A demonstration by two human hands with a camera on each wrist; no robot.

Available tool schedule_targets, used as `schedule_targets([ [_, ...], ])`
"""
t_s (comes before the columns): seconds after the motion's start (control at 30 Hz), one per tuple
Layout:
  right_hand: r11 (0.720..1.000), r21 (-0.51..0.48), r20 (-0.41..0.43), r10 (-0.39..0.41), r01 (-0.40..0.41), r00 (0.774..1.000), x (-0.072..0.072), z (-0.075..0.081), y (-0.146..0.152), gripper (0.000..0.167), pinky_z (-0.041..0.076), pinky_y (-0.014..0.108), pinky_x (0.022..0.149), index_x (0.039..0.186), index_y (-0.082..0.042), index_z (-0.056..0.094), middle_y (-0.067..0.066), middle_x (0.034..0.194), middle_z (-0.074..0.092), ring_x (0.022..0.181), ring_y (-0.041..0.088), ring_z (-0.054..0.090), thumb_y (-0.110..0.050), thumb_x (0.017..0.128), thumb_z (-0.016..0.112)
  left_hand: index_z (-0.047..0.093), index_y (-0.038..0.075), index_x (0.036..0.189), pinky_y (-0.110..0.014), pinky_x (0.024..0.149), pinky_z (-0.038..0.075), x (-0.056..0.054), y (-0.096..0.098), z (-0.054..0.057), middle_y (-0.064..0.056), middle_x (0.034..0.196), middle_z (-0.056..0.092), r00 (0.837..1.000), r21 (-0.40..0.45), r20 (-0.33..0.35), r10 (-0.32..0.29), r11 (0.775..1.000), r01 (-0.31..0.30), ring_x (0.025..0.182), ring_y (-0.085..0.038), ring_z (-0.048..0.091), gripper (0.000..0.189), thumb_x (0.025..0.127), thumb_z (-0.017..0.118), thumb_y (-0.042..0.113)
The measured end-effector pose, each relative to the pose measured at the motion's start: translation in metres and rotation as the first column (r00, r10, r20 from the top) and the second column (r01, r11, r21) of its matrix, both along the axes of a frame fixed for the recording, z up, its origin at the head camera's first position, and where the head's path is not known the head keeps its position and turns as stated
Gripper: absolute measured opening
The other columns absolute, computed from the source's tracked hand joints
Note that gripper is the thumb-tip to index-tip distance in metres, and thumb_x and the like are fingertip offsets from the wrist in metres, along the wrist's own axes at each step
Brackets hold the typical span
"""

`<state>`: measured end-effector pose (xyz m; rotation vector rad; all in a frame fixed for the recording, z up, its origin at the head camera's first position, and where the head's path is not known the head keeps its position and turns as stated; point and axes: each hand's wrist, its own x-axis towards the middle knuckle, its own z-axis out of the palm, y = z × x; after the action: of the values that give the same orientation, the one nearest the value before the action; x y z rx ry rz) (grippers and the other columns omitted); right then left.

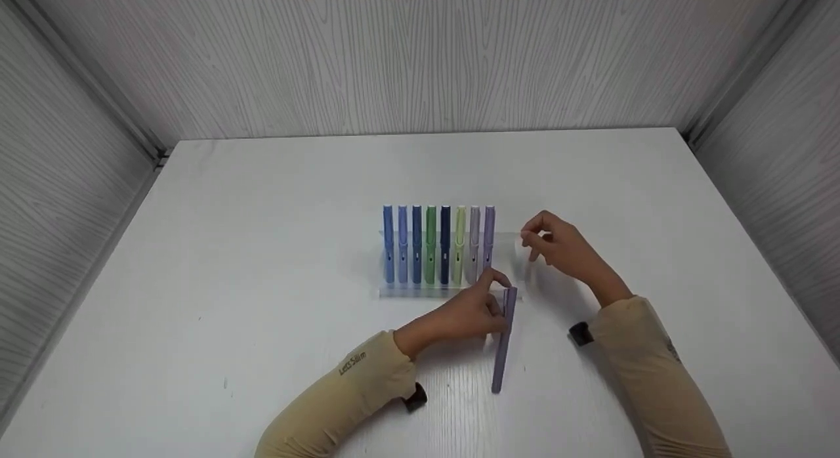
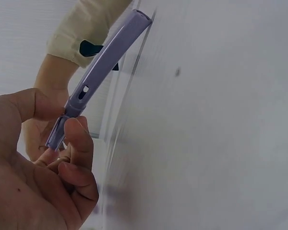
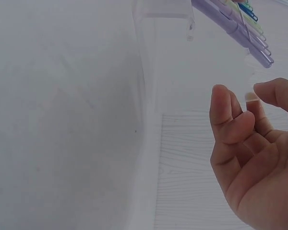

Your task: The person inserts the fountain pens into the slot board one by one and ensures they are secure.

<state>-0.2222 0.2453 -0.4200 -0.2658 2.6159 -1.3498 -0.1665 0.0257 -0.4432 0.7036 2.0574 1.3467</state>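
Observation:
My left hand (image 1: 469, 313) pinches a purple pen (image 1: 502, 359) near its clip end, in front of the clear pen stand (image 1: 510, 258). That pen's barrel slants toward the near side; in the left wrist view the held pen (image 2: 110, 57) shows a small window in its barrel. In the stand, several pens (image 1: 430, 248) lean side by side, from blues and green to yellow-green, lilac and purple. My right hand (image 1: 558, 248) is at the stand's upper right corner, thumb and forefinger tips on its thin clear edge. The right wrist view shows this hand (image 3: 259, 153) with the other fingers curled loosely.
The white table (image 1: 262, 248) stretches around the stand. Behind it rises a grey wood-grain panel (image 1: 420, 64), with similar panels at both sides. Dark wrist mounts (image 1: 415, 397) stick out from under the beige sleeves (image 1: 354, 386).

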Motion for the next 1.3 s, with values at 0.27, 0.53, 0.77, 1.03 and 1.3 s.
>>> schedule_targets([
  [0.27,1.000,-0.008,-0.002,0.012,-0.012,1.000,0.002,0.001,0.000,0.030,0.044,0.025,0.061,0.112,-0.006,0.052,0.011,0.104,0.059,0.078,0.022,0.064,-0.033,0.100,0.049,0.038,0.023,0.129,-0.024,0.061,0.046,0.001,-0.002,0.000,-0.001,0.075,0.062,0.999,-0.003,0.042,-0.025,1.000,0.025,0.063,-0.014,0.056,0.052,0.087,0.063,0.006],
  [0.53,1.000,-0.002,-0.014,0.012,-0.012,1.000,0.001,0.000,0.000,0.029,0.044,0.025,0.061,0.111,-0.006,0.052,0.011,0.103,0.059,0.075,0.015,0.063,-0.033,0.100,0.049,0.039,0.024,0.129,-0.023,0.061,0.046,0.001,-0.002,0.004,-0.001,0.076,0.062,1.000,0.004,0.029,-0.009,1.000,0.009,0.063,-0.012,0.055,0.054,0.085,0.065,0.007],
  [0.77,1.000,0.017,-0.028,0.011,-0.010,1.000,0.001,0.000,0.000,0.028,0.045,0.026,0.063,0.111,-0.006,0.052,0.011,0.103,0.060,0.074,0.015,0.063,-0.031,0.101,0.048,0.038,0.022,0.129,-0.022,0.058,0.041,0.002,0.002,0.008,0.002,0.073,0.059,0.997,0.048,-0.049,0.055,0.997,-0.053,0.061,-0.009,0.051,0.058,0.082,0.068,0.006],
  [1.03,1.000,0.020,-0.032,0.008,-0.007,0.999,0.000,-0.001,0.000,0.028,0.045,0.026,0.062,0.111,-0.006,0.052,0.011,0.102,0.060,0.073,0.014,0.062,-0.032,0.101,0.048,0.036,0.021,0.131,-0.021,0.058,0.041,0.002,0.005,0.015,0.001,0.074,0.061,0.974,0.099,-0.171,0.150,0.986,-0.134,0.059,-0.008,0.051,0.061,0.081,0.067,0.008],
  [1.3,1.000,0.025,-0.034,0.010,-0.009,0.999,0.000,-0.002,0.001,0.029,0.044,0.025,0.062,0.112,-0.006,0.052,0.010,0.102,0.060,0.074,0.013,0.061,-0.032,0.101,0.048,0.036,0.024,0.130,-0.020,0.051,0.037,0.000,0.008,0.020,0.002,0.077,0.060,0.902,0.122,-0.342,0.263,0.964,-0.235,0.056,-0.005,0.047,0.060,0.080,0.067,0.010],
])
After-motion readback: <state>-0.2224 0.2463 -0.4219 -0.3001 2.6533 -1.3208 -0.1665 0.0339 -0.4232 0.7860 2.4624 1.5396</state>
